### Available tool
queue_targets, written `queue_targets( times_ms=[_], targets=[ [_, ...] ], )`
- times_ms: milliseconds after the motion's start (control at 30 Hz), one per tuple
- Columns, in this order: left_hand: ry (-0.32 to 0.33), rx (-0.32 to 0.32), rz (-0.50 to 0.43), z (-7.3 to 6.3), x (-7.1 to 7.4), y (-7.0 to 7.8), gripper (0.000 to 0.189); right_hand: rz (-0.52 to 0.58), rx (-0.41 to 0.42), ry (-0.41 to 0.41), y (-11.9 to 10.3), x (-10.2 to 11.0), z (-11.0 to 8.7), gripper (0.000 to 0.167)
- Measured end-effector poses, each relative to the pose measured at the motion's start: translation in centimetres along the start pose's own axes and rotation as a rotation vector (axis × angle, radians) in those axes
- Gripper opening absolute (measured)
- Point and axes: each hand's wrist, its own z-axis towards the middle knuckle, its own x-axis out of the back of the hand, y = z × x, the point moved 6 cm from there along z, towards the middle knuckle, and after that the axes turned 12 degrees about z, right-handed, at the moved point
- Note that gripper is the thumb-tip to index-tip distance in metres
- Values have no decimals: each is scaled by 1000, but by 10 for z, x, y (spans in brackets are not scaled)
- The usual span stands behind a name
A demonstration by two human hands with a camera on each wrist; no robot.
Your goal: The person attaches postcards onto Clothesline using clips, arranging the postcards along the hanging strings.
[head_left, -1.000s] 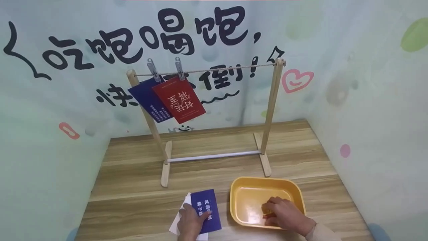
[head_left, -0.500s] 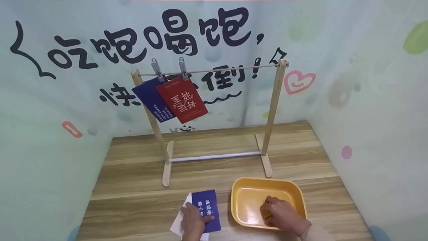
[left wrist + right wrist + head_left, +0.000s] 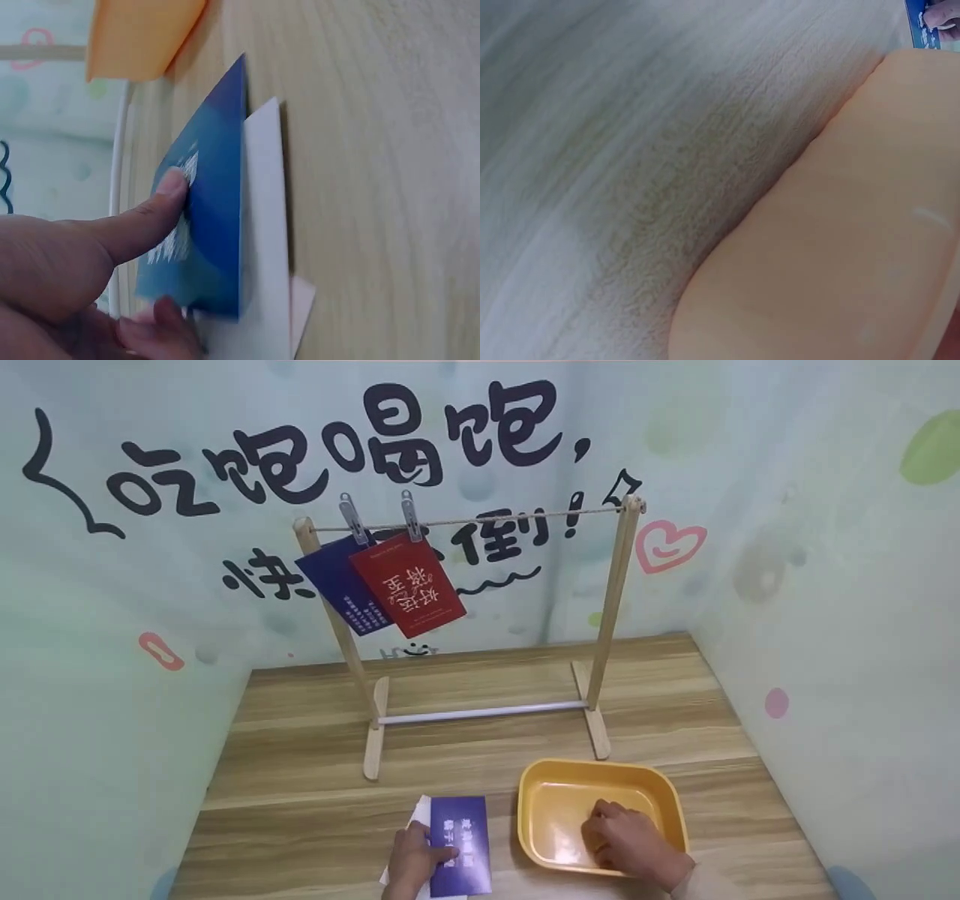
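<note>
My left hand (image 3: 412,859) pinches a blue card (image 3: 472,862) with white lettering, thumb on its face. In the left wrist view the blue card (image 3: 214,202) stands tilted up from white cards (image 3: 262,225) beneath it, fingertips at its lower edge. My right hand (image 3: 634,840) reaches into the yellow tray (image 3: 527,825), its fingers bent down near the tray floor; I cannot tell what is under them. The right wrist view shows mostly the outer wall of the tray (image 3: 817,247), with the right hand hidden.
Behind the hands stands a wooden rack (image 3: 611,607) with a rope (image 3: 510,517) along its top. Two grey clips (image 3: 410,516) on the rope hold a hanging red card (image 3: 409,585) and a blue card (image 3: 337,577). A white bar (image 3: 484,712) joins the rack's feet.
My left hand has shifted the blue card slightly toward me and tilted it up from the white cards. My right hand stays in the tray; a small reddish thing seen at its fingers earlier is hidden now.
</note>
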Motion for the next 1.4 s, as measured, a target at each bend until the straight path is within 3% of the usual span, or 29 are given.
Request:
queue_targets(
  times_ms=[133, 300, 400, 600, 767, 1000, 1133, 1400],
  targets=[
    [-67, -52, -100, 4, 6, -9, 27, 3, -6, -9, 0, 0, 1, 24],
    [-137, -36, -253, 5, 7, -17, 22, -33, -11, -11, 1, -2, 2, 24],
    [-157, -36, -293, 5, 7, -19, 22, -53, -7, 14, 0, -1, 1, 30],
    [-137, -45, -260, 6, 7, -20, 23, -53, -18, 60, 1, 0, 1, 34],
    [-135, -33, -240, 5, 6, -21, 22, 36, -36, 42, 3, -2, 1, 33],
    [-127, -30, -216, 4, 5, -22, 21, 125, 61, 33, 2, -3, 2, 23],
    [-122, -43, -172, 6, 5, -21, 20, 183, 74, 23, 2, -4, 1, 18],
    [-110, -58, -116, 8, 4, -21, 21, 191, 0, -3, 3, -4, 2, 9]
  ],
)
